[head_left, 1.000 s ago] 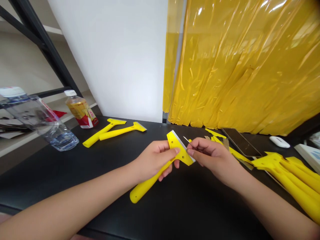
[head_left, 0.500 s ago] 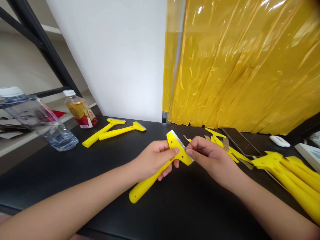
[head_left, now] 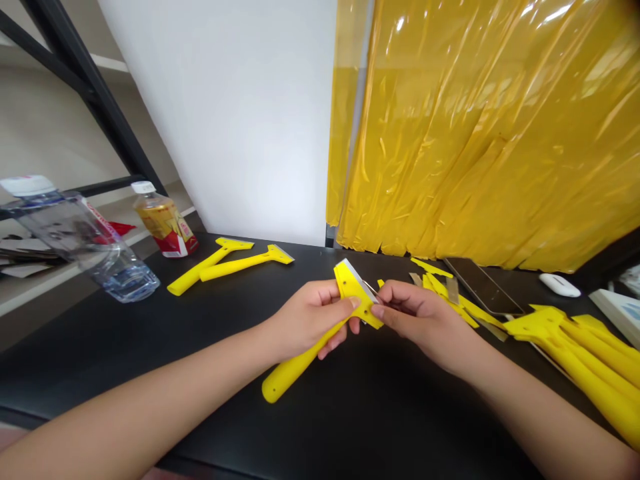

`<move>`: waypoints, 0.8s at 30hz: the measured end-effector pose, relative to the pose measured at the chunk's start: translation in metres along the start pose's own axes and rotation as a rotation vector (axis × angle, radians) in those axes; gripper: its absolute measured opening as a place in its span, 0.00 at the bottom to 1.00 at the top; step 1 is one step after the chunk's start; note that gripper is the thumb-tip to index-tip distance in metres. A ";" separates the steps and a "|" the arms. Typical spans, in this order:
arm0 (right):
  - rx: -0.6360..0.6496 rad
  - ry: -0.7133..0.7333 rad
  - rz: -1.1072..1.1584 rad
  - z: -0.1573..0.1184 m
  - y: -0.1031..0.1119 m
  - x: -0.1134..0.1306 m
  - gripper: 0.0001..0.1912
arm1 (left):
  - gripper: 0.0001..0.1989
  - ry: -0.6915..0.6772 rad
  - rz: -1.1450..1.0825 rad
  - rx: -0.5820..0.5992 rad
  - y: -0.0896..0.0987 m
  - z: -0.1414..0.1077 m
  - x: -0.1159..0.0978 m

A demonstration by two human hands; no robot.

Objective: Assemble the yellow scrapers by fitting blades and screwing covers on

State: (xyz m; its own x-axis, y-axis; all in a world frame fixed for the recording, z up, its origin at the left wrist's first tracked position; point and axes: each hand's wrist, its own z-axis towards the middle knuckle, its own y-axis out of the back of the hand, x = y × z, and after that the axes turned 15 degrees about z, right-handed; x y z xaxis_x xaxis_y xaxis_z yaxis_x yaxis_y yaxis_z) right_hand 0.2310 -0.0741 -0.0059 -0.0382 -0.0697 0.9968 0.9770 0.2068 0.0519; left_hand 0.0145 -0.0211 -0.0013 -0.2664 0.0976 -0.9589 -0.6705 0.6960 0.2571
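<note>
My left hand (head_left: 313, 319) grips a yellow plastic scraper (head_left: 293, 369) with a metal blade along its wide head, the handle pointing down-left. My right hand (head_left: 420, 317) pinches a thin metal pin (head_left: 369, 287) between thumb and fingers. The pin's tip sits at the back of the scraper head, partly hidden, and I cannot tell whether it touches. Both hands are close together over the black table (head_left: 400, 427).
Two yellow scrapers (head_left: 235, 265) lie at the table's far side, and several more (head_left: 580, 350) are piled at right. Loose yellow strips and metal blades (head_left: 440, 280) lie near a phone (head_left: 483, 285) and a white mouse (head_left: 560, 285). Bottles (head_left: 163, 230) stand at left, before a yellow plastic curtain (head_left: 475, 133).
My right hand has moved left, bringing the pin's tip in against the back of the scraper head. The scraper's handle has shifted slightly to the right.
</note>
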 end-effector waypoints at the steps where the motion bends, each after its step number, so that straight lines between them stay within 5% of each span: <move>1: -0.001 0.001 0.002 0.000 0.000 0.000 0.16 | 0.15 0.002 0.001 0.005 0.000 0.000 0.000; 24: -0.025 0.093 0.008 0.000 0.001 0.001 0.09 | 0.16 0.001 0.185 0.004 0.001 -0.005 0.002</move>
State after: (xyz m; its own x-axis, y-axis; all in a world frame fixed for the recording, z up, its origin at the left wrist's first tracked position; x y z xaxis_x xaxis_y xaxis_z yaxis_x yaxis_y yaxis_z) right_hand 0.2322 -0.0736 -0.0053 -0.0124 -0.1588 0.9872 0.9822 0.1833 0.0418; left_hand 0.0100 -0.0234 -0.0028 -0.3853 0.2237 -0.8953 -0.6073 0.6690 0.4285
